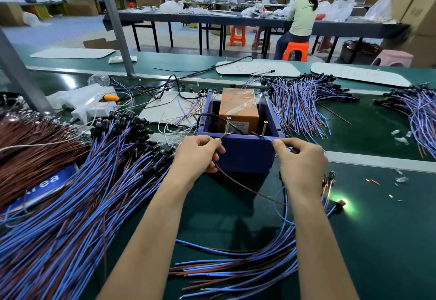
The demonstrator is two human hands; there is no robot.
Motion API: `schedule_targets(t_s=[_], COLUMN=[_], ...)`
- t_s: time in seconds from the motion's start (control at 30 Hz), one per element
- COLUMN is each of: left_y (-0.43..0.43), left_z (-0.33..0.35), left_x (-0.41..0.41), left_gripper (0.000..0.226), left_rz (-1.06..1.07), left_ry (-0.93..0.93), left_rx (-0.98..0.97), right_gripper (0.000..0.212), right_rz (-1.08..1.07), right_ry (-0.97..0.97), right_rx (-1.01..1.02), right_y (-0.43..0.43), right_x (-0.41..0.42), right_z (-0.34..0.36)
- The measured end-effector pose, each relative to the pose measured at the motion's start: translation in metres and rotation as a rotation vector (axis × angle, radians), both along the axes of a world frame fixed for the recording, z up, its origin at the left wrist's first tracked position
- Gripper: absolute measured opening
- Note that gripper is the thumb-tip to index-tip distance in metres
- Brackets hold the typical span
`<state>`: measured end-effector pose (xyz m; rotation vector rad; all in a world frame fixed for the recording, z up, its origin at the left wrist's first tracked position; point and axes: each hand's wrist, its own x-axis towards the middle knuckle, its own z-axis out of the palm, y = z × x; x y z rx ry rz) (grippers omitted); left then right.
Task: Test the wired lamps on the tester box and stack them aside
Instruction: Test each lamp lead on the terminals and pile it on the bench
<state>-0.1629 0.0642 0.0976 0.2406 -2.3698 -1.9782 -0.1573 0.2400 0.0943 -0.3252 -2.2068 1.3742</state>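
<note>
A purple tester box stands on the green bench, with an orange block inside and two upright screws on its near rim. My left hand pinches a brown wire and holds its end at the left screw. My right hand pinches a blue wire and holds it at the right screw. Both wires run down to a lamp that glows bright on the bench at right. A loose bunch of wired lamps lies under my right forearm.
A big heap of blue and brown wired lamps covers the bench at left. More bundles lie beyond the box at right and far right. White power strip and cables sit at back left. A person sits at a far table.
</note>
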Motion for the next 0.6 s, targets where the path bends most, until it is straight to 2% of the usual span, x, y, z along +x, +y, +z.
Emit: schedule_targets(t_s=[0.07,0.13,0.2,0.27,0.3,0.37,0.43,0.47,0.53,0.6], left_y=[-0.004,-0.014,-0.031,-0.051,-0.061,-0.076,-0.09,-0.095,-0.096,-0.088], left_z=[0.006,0.016,0.028,0.035,0.036,0.03,0.02,0.014,0.005,-0.004], left_x=[0.005,0.01,0.013,0.015,0.016,0.016,0.016,0.016,0.014,0.01], left_gripper=[0.032,0.041,0.067,0.085,0.086,0.071,0.041,0.028,0.011,0.013], left_rz=[-0.097,-0.274,-0.472,-0.546,-0.499,-0.298,-0.15,-0.144,-0.207,-0.262], left_ry=[0.015,-0.016,-0.109,-0.138,-0.145,-0.171,-0.208,-0.248,-0.338,-0.392], left_rx=[-0.053,-0.003,0.163,0.233,0.182,-0.104,-0.456,-0.589,-0.688,-0.726], right_gripper=[0.011,0.015,0.017,0.018,0.021,0.024,0.028,0.032,0.031,0.028], right_rz=[0.013,0.073,0.303,0.653,0.806,0.973,1.038,1.067,1.113,1.113], right_ry=[-0.006,-0.02,-0.088,-0.293,-0.42,-0.559,-0.517,-0.467,-0.357,-0.281], right_rx=[-0.007,-0.024,-0.064,-0.019,0.045,0.216,0.299,0.278,0.174,0.106], right_y=[0.001,0.003,0.006,0.005,0.004,0.002,0.003,0.005,0.01,0.015], right_x=[0.001,0.004,0.011,0.023,0.029,0.037,0.045,0.049,0.059,0.068], right_z=[0.002,0.007,0.016,0.027,0.031,0.039,0.05,0.056,0.068,0.076])
